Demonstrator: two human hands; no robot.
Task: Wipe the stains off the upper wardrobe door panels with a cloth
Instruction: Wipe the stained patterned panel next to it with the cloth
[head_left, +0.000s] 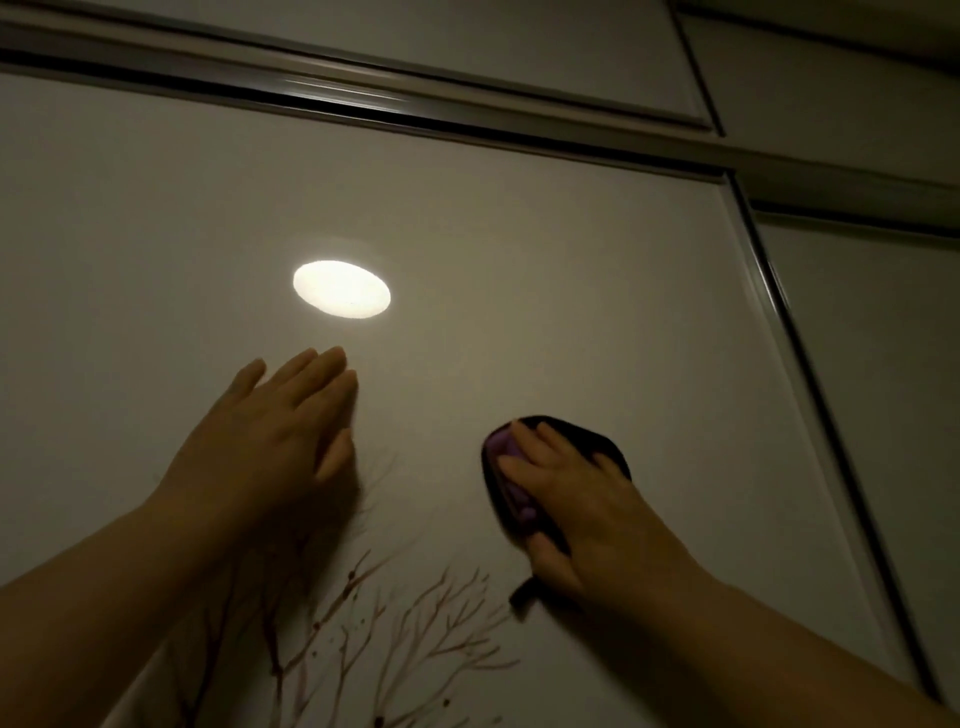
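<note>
A glossy pale wardrobe door panel (545, 291) fills the view, seen from below. My right hand (566, 509) presses a purple cloth (506, 457) flat against the panel at lower right, fingers curled over the cloth's top edge and thumb below. My left hand (280, 431) lies flat on the panel to the left, fingers straight and together, holding nothing. A brown branch pattern (415, 634) is printed on the panel below both hands. No stain shows plainly in the dim light.
A bright oval light reflection (341, 289) sits on the panel above my left hand. A metal top rail (363, 104) crosses above the panel. A metal side frame (779, 322) separates it from the neighbouring door (883, 364) at right. Upper cabinet panels (519, 47) lie above.
</note>
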